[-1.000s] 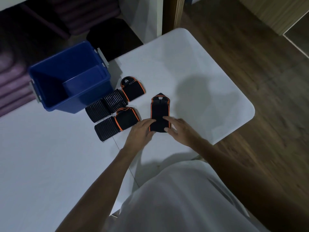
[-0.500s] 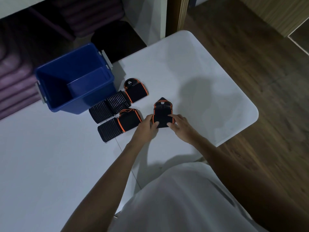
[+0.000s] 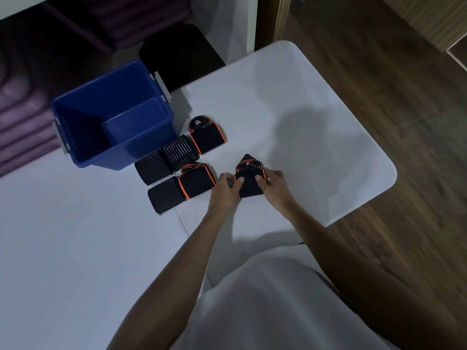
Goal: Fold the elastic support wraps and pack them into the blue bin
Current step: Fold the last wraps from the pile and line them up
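A white counter (image 3: 316, 117) with rounded corners filled most of the view. Beyond its far edge stood a black stool (image 3: 182, 54), and further left of that lay a stack of purple mats (image 3: 22, 122). Right of the counter ran a brown wooden floor (image 3: 404, 97).

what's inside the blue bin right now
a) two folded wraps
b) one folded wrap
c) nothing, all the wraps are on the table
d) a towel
c: the blue bin shows only its bare blue floor, while two wraps lie on the white table beside it and a third wrap is gripped by the left hand and right hand.
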